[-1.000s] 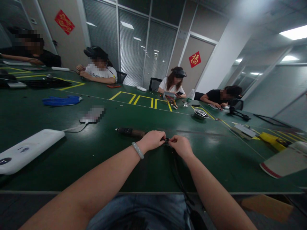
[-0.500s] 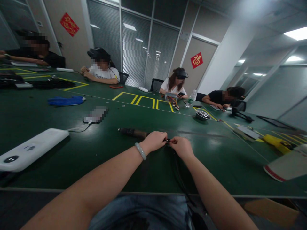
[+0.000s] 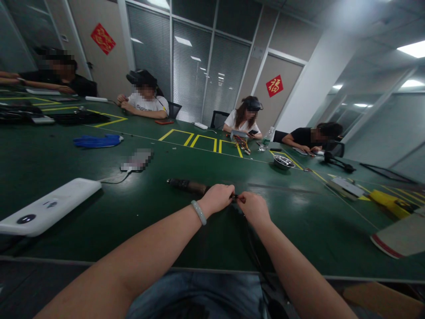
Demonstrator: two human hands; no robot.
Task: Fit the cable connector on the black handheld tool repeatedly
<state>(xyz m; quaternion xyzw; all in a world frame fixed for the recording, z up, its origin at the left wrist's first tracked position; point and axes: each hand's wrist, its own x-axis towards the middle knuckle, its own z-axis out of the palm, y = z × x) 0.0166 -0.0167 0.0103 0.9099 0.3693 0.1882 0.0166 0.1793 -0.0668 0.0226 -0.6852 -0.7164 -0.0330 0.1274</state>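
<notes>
While the left hand [image 3: 219, 198] and the right hand [image 3: 255, 209] sit almost tip to tip above the surface [image 3: 146, 199], all the action is on one small dark part [image 3: 235, 196] squeezed between them! It's tiny, so surely light, and I'd call it stiff rather than soft, perhaps with a slick skin; fragile or not, no telling from here. Best hold? A fingertip pinch at each end, I'd say, and that is just what we've got: left fingers curled and pinched at its left side, right fingers pinched at its right, only a sliver showing in the gap, its ends hidden. Below the right hand a black cable [image 3: 250, 239] runs down toward the surface's near edge, though whether it joins the part is too dark to call; it should flex easily, with a little drag. And just beyond the left hand lies the tool [image 3: 187, 184], metal tip pointing left, its other end hidden behind that hand, likely the heavier, stiffer piece, with its thick brown barrel the place to grab
</notes>
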